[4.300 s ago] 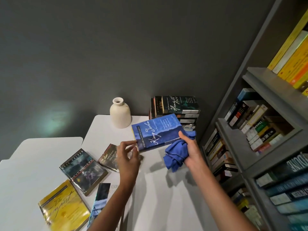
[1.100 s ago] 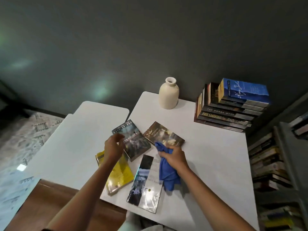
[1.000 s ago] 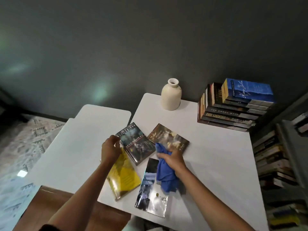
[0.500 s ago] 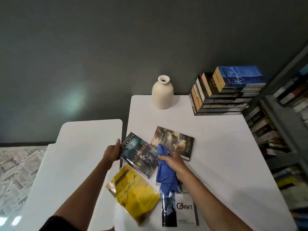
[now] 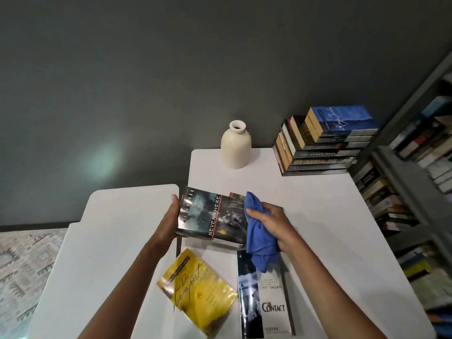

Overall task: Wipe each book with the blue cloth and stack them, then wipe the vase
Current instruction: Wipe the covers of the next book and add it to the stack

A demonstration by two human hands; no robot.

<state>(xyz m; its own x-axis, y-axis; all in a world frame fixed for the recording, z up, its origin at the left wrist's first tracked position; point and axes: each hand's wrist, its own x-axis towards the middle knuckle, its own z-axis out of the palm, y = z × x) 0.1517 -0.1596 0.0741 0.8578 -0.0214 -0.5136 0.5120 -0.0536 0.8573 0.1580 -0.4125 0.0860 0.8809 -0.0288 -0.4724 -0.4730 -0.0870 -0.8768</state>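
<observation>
Fingers of the left hand (image 5: 168,221) are clamped on the left edge of the Neverwhere book (image 5: 210,216), the thumb laid on the cover and the rest hidden beneath (a grip judged to leave the cover free for wiping). The book is held cover-up just above the surface (image 5: 318,216), over its left edge, so that it can be steadied against the stroke. At the near left corner the yellow book (image 5: 198,289) is left lying flat, one corner jutting past the edge; it is judged not yet wiped. Toward the left end of the far edge the vase (image 5: 236,148) is stood upright, well apart from both hands, since the task keeps it for last. The blue cloth (image 5: 259,236) is bunched against the right end of the Neverwhere cover, its tail hanging over the Contact book (image 5: 266,307), which is laid flat at the near edge. The cloth is gripped by the right hand (image 5: 274,223), whose fingers (image 5: 255,212) are curled tight round the wad so that a thick pad is presented. A further book (image 5: 236,195) is mostly hidden behind cloth and hand. At the far right corner the stack (image 5: 322,152) is set against the wall, a blue book (image 5: 342,118) uppermost; the Neverwhere book is expected to be added there.
</observation>
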